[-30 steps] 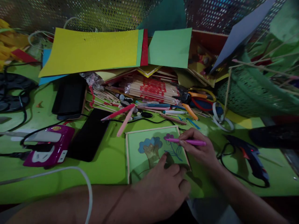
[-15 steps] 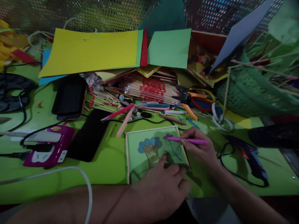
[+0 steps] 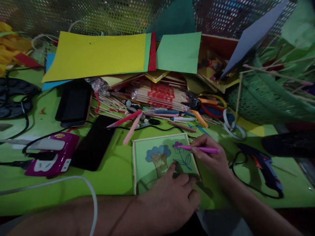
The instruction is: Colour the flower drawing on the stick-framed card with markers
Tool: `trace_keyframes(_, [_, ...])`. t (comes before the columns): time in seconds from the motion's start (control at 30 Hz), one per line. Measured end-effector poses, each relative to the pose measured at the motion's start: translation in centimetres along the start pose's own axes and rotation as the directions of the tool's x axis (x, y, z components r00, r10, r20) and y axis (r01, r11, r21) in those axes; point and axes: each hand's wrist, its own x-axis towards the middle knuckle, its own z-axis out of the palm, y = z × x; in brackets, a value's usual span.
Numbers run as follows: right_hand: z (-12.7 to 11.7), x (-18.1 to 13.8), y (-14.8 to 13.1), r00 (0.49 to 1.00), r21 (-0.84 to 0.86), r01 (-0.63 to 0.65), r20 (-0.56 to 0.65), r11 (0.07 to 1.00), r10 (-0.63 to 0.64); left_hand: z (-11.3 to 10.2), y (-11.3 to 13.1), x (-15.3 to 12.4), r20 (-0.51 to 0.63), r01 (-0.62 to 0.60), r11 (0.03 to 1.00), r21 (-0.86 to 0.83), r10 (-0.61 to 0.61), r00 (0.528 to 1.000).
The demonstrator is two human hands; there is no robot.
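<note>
I have the drawing [image 3: 145,168] before me on the table [image 3: 115,180], my left hand [image 3: 172,195] over its near part, my right hand [image 3: 209,157] at its right side with the pen [image 3: 209,150] in it. Left of the drawing I see the phone [image 3: 95,144], then the power strip [image 3: 52,155]; right, the glue gun [image 3: 268,168], the basket [image 3: 270,98] behind it. Loose markers [image 3: 166,111] lie behind the drawing, the stick bundle [image 3: 159,95] beyond.

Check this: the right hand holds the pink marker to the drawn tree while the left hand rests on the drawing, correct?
Not quite: in the head view, the right hand holds the pink marker to the drawn flower, not the tree; the left hand rests on the drawing.
</note>
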Motion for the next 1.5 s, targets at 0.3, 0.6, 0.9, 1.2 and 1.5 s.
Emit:
trace_keyframes(0.3, [-0.07,-0.23,-0.10,0.999,0.043,-0.023,0.046,0.999,0.021,-0.32,0.08,0.08,0.021,0.000,1.000,-0.003,0.001,1.000])
trace_keyframes(0.6, [0.04,-0.03,-0.12,0.998,0.009,0.016,0.065,1.000,-0.016,-0.54,0.02,0.11,0.050,0.001,1.000,-0.003,-0.001,0.999])
trace_keyframes(0.9, [0.06,0.05,-0.67,0.997,0.008,0.002,0.082,1.000,-0.003,-0.45,0.00,0.07,0.026,-0.002,1.000,0.015,0.002,1.000])
trace_keyframes(1.2, [0.01,-0.01,-0.27,0.998,0.024,-0.024,0.051,0.999,0.022,-0.32,0.01,0.16,0.033,0.000,1.000,-0.008,0.000,0.999])
trace_keyframes(1.5, [-0.16,-0.06,-0.14,0.999,0.016,-0.029,0.029,0.999,0.028,-0.42,-0.03,0.00,0.042,-0.001,1.000,-0.009,0.002,0.999])
